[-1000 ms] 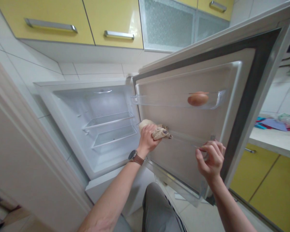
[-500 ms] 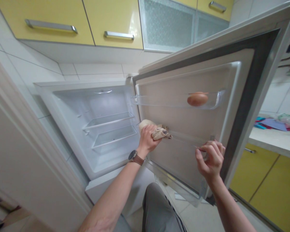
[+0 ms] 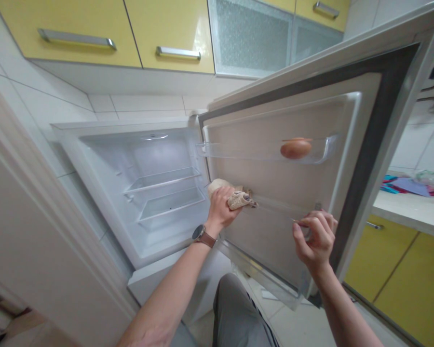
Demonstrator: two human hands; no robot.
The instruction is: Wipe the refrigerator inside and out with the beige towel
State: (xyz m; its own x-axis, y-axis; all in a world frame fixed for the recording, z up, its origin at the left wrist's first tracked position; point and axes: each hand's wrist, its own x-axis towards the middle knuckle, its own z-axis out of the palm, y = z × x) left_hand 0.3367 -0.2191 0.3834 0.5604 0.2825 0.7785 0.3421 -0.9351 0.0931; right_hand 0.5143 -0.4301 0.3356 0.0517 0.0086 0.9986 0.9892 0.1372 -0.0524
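My left hand (image 3: 221, 206), with a watch on the wrist, is closed around a bunched beige cloth (image 3: 239, 199). It presses the cloth against the left part of a clear door shelf (image 3: 275, 208) on the inner side of the open fridge door (image 3: 260, 178). My right hand (image 3: 316, 236) is curled with thumb and fingers together at the right end of that same shelf, whose edge shows faintly at the fingertips. Much of the shelf is hard to make out because it is transparent.
The upper door shelf holds a brown rounded item (image 3: 295, 148). Left of the door is the fridge interior (image 3: 159, 193) with glass shelves. A lower clear door bin (image 3: 260, 274) sits near my knee (image 3: 235, 303). Yellow cabinets (image 3: 173, 29) hang above; a counter (image 3: 412, 214) stands at right.
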